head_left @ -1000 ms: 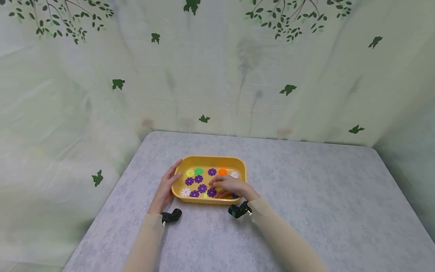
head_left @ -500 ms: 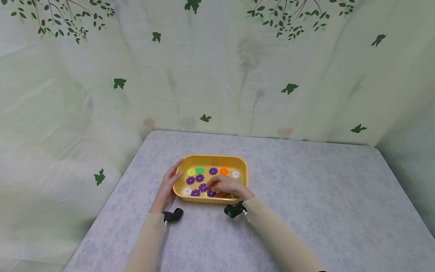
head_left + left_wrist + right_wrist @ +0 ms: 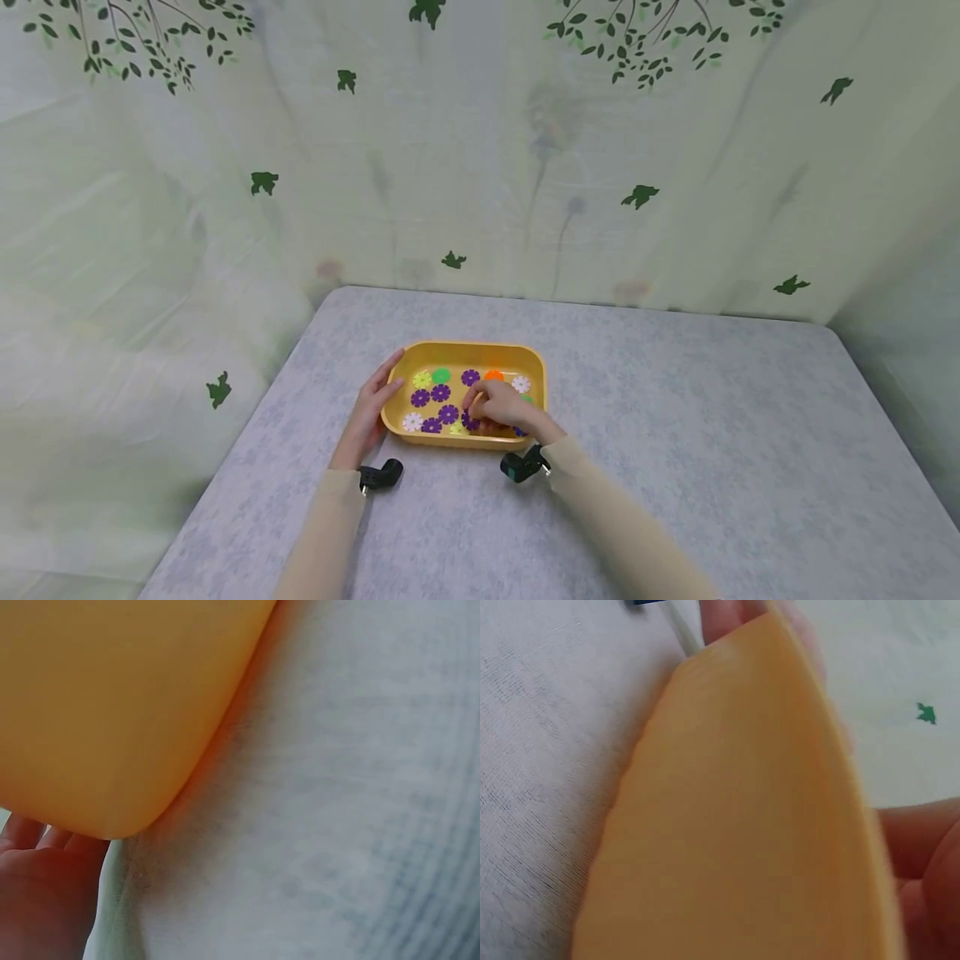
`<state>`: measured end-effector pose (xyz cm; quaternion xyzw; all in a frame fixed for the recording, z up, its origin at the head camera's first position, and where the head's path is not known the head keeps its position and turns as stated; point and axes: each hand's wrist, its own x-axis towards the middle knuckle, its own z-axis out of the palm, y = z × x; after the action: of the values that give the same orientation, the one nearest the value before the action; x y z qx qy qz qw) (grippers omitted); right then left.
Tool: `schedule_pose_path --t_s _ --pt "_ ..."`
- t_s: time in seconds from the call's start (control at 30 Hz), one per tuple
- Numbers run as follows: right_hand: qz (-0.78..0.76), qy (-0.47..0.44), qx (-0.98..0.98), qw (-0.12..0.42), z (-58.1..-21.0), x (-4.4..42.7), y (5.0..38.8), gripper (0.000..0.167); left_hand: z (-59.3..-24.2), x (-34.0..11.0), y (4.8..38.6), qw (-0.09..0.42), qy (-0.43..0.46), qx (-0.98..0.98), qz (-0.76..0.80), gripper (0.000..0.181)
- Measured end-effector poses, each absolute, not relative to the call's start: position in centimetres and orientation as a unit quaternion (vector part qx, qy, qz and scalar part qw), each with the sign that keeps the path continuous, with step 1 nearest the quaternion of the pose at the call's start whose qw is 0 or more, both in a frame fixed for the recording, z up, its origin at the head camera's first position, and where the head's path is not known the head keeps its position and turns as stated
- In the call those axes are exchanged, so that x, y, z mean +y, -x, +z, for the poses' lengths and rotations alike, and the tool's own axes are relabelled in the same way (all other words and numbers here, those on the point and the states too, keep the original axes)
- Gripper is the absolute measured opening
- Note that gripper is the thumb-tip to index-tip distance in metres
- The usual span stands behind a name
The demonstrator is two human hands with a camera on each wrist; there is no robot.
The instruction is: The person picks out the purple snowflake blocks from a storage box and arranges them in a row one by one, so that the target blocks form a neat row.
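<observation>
A yellow plastic tray (image 3: 465, 443) sits on the table, with several small flower-shaped snowflake discs lying in it. My left hand (image 3: 365, 417) holds the tray's left end, thumb over the rim and fingers along the outer wall; in the left wrist view its fingers lie partly behind the tray corner. My right hand (image 3: 504, 407) reaches over the front right of the tray, and its curled thumb and finger pinch a purple snowflake disc (image 3: 470, 421). Just left of that are another purple disc (image 3: 447, 414) and a yellow disc (image 3: 458, 428). The right palm hides part of the tray floor.
Green (image 3: 441, 377), orange (image 3: 493, 376) and white (image 3: 521, 384) discs lie toward the tray's far side. The grey-mottled table (image 3: 712, 433) extends widely to the right. A printed curtain (image 3: 495, 167) hangs behind the table. Black cameras are strapped to both wrists.
My right hand first moved slightly left, then back right, its fingers curling in. The purple disc beneath them shifted up a little, uncovering more of the yellow one. The left hand stayed put.
</observation>
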<state>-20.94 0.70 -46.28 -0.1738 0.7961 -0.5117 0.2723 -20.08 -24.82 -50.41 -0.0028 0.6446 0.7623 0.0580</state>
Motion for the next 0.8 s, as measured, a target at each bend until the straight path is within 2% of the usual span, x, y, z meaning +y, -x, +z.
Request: schedule_pose_path --t_s 0.2,0.4,0.6,0.8 --pt "-0.569 0.188 0.759 0.256 -44.9 3.3 21.3 0.015 -50.1 -25.1 20.0 0.064 -0.006 0.683 0.727 0.052" --pt "-0.627 0.138 0.738 0.207 -44.5 7.3 21.4 0.021 -49.8 -25.2 19.5 0.073 -0.026 0.712 0.698 0.060" --pt "-0.652 0.078 0.738 0.155 -45.7 12.0 21.4 0.022 -49.8 -25.0 19.6 0.075 -0.021 0.724 0.686 0.064" --pt "-0.626 0.033 0.765 0.147 -47.9 14.4 21.1 0.023 -49.8 -25.0 19.6 0.069 -0.007 0.730 0.680 0.061"
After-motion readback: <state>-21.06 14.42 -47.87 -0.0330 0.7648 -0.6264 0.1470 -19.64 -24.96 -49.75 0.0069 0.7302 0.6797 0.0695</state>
